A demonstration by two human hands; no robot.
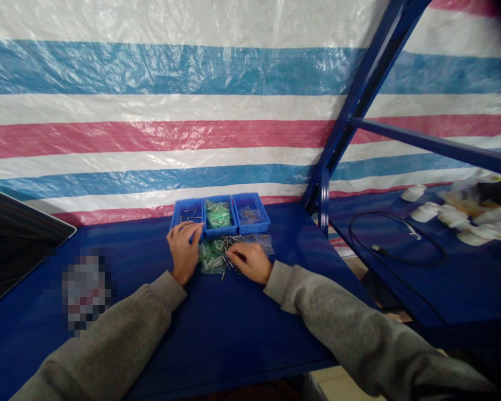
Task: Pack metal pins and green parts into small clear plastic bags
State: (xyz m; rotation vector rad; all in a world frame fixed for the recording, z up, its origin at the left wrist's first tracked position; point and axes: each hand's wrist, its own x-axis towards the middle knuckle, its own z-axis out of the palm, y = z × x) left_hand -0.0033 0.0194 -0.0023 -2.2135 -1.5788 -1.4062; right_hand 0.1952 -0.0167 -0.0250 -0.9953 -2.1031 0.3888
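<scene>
My left hand [183,253] is at the front of the left blue bin [173,214], thumb and fingertips drawn together; anything between them is too small to make out. Thin metal pieces [190,212] lie inside that bin. Over the pile of slender metal pins [227,262], my right hand [253,262] has its thumb and forefinger pinched, but what they grip cannot be made out. Under and beside the pins is a greenish clear plastic bag [209,264]. The middle bin [221,230] holds a green bag [218,214]. In the right bin [254,227] is a small clear bag [249,214].
A clear bag [265,243] lies right of the pins. A dark screen-like panel [20,239] and a blurred-out item [86,289] are on the left. Beyond the blue metal frame [323,189], a second table holds a black cable [394,262] and white objects [455,217].
</scene>
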